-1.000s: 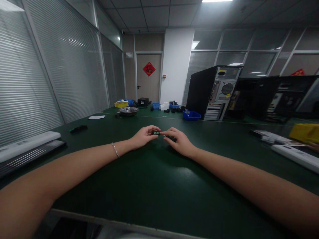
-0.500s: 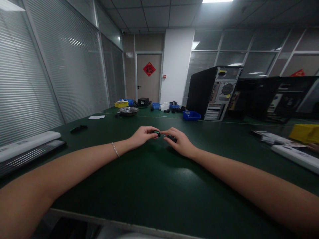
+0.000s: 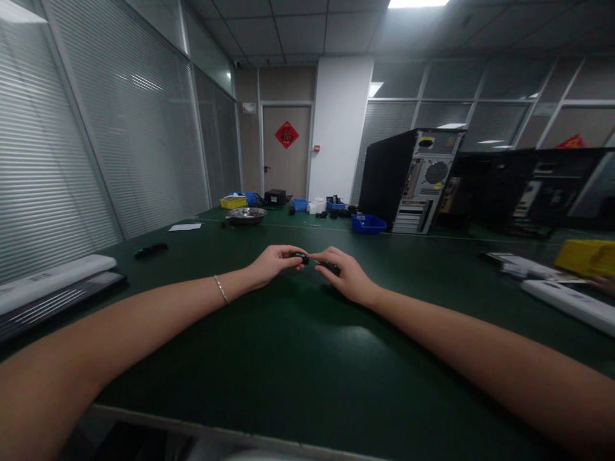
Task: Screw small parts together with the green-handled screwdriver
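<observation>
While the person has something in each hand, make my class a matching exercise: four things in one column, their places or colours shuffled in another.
Things
1. Small part
2. Dark-handled tool
3. Round bowl
4. Computer tower

Places or colours
A. Silvery
B. In the right hand
C. Black-sided
D. In the left hand

Pairs: 1-D, 2-B, 3-A, 4-C

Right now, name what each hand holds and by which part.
Left hand: a small dark piece, pinched; exact spot hidden. Right hand: a thin-shafted tool, by its dark handle.
</observation>
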Demonstrator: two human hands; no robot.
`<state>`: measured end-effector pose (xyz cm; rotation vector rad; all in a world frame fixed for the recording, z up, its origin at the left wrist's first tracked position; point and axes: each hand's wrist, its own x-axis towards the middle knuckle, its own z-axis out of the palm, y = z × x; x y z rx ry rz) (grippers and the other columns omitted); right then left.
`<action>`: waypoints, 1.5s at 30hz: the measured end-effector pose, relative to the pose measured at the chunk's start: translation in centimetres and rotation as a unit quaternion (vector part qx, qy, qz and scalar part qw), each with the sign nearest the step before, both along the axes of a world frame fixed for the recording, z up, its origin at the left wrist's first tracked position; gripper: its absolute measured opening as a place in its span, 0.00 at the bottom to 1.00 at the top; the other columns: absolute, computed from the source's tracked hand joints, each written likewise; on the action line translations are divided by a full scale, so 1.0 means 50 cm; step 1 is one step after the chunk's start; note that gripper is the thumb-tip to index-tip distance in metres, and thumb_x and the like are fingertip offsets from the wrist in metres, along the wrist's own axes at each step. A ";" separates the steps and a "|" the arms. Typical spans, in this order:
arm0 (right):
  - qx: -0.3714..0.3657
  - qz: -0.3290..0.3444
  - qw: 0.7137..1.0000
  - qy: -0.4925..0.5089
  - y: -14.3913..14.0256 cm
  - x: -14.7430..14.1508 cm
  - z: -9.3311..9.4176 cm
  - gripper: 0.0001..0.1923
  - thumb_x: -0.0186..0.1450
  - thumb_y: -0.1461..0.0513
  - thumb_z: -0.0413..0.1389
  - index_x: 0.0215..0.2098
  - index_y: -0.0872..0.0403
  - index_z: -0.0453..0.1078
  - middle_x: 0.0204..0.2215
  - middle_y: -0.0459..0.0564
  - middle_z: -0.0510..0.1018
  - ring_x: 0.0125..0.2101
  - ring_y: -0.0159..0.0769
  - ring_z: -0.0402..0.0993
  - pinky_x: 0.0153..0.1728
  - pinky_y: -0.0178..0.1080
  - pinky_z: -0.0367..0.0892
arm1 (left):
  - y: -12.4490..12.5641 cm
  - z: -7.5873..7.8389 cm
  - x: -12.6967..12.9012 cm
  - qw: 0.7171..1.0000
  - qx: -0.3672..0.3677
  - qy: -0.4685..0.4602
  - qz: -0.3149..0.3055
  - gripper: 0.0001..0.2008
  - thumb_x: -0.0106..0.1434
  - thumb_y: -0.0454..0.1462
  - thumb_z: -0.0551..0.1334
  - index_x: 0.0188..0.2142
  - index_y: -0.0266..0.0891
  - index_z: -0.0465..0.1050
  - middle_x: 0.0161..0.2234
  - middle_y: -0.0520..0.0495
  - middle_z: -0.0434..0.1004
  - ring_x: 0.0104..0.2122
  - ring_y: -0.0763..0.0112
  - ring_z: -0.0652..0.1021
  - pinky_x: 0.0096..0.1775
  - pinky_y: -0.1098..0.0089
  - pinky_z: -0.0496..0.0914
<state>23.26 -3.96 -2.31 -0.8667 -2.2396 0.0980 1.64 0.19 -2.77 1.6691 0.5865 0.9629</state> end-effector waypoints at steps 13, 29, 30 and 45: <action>0.006 0.006 1.000 0.010 -0.002 0.000 0.002 0.16 0.64 0.63 0.51 0.50 0.50 0.67 0.37 0.50 0.71 0.36 0.35 0.69 0.38 0.38 0.65 | -0.006 0.006 0.000 0.998 0.056 0.025 0.014 0.15 0.56 0.34 0.63 0.44 0.32 0.73 0.36 0.42 0.77 0.34 0.69 0.75 0.41 0.64 0.68; -0.028 0.021 0.999 -0.009 -0.010 -0.005 0.014 0.16 0.65 0.63 0.51 0.51 0.52 0.66 0.35 0.50 0.71 0.33 0.34 0.67 0.36 0.37 0.64 | 0.001 -0.001 0.001 0.999 -0.028 -0.045 -0.007 0.15 0.56 0.33 0.64 0.44 0.36 0.68 0.43 0.43 0.71 0.37 0.69 0.75 0.44 0.61 0.68; -0.034 0.026 0.999 -0.014 -0.011 -0.004 0.015 0.17 0.65 0.63 0.51 0.52 0.52 0.65 0.35 0.50 0.71 0.33 0.34 0.67 0.36 0.37 0.64 | -0.001 0.002 0.000 0.998 -0.038 -0.044 -0.007 0.16 0.57 0.33 0.63 0.46 0.37 0.68 0.45 0.43 0.70 0.38 0.68 0.75 0.45 0.61 0.67; -0.020 -0.001 1.000 0.004 -0.015 -0.008 0.025 0.14 0.64 0.63 0.51 0.48 0.52 0.68 0.36 0.50 0.72 0.36 0.35 0.69 0.36 0.38 0.64 | -0.022 0.027 0.002 0.996 0.058 0.051 0.051 0.20 0.59 0.35 0.59 0.52 0.37 0.64 0.45 0.42 0.71 0.37 0.69 0.72 0.40 0.66 0.67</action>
